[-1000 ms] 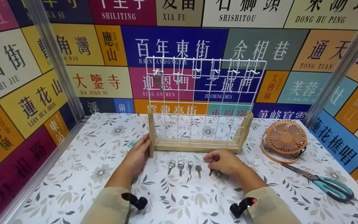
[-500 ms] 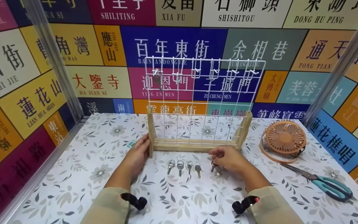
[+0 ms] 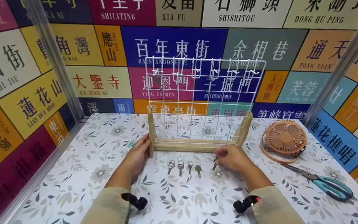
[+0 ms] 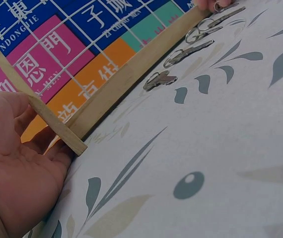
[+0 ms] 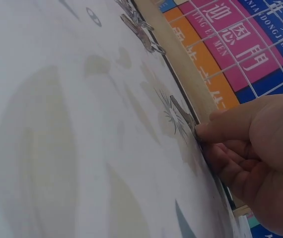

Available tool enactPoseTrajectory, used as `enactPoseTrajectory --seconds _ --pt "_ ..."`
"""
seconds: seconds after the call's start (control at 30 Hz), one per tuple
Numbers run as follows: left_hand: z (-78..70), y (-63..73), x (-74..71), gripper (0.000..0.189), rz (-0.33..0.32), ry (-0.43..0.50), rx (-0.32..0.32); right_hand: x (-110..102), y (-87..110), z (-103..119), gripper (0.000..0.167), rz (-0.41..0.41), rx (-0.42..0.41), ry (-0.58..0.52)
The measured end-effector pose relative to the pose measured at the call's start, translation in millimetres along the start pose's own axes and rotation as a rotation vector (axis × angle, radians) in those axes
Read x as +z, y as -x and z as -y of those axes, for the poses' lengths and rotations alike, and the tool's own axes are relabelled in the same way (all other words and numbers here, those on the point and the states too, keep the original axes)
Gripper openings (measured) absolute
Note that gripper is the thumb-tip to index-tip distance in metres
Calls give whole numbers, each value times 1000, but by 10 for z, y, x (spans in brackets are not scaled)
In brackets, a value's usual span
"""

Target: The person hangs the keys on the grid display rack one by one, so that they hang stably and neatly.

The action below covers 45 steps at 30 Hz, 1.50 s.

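A white wire grid rack stands upright in a wooden base with side posts. My left hand holds its left wooden post, thumb on one side and fingers behind. Between the thumb and fingers of my right hand is a pinched key, its blade hanging down in front of the rack's right part. In the right wrist view the key shows beyond the fingertips, its head hidden by them. Several keys with rings lie in a row before the base. Another key hangs on the leftmost hook.
White hooks line the top of the grid. To the right stand an orange fan and scissors with teal handles. A floral cloth covers the table, and sign-printed panels rise around it.
My right hand has shifted right with the key, away from the row of lying keys, bringing more of the key into sight. The left hand keeps its place on the post.
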<state>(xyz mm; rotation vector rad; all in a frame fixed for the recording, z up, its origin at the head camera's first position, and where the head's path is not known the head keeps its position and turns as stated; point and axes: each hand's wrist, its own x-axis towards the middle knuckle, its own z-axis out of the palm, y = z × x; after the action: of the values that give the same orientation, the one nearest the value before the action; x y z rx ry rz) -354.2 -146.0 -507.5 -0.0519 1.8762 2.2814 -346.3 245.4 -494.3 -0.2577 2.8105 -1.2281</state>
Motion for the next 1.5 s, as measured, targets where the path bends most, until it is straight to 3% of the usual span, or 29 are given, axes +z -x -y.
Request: enactPoseTrajectory --seconds 0.2,0.47,0.73,0.97,1.07,1.3,1.5 --pt "-13 3 9 55 -7 0 -7 1 -1 31 25 -9 36 -158" --pt "-20 9 19 54 -9 9 -10 -41 42 284 35 -46 63 -359" --pt "0 -2 0 54 -23 21 -25 3 156 680 34 -78 -25 -465" --pt "20 -12 15 53 -25 7 -33 10 285 1020 27 -73 -134 -671" --pt "11 -12 29 52 -34 -4 -45 -10 309 1182 21 -66 -146 -696" --pt "-6 -5 21 51 -36 -14 -44 -184 189 1630 26 -63 -211 -696" --pt "-20 -8 7 53 -28 -22 -42 -368 51 2091 25 -111 -221 -804"
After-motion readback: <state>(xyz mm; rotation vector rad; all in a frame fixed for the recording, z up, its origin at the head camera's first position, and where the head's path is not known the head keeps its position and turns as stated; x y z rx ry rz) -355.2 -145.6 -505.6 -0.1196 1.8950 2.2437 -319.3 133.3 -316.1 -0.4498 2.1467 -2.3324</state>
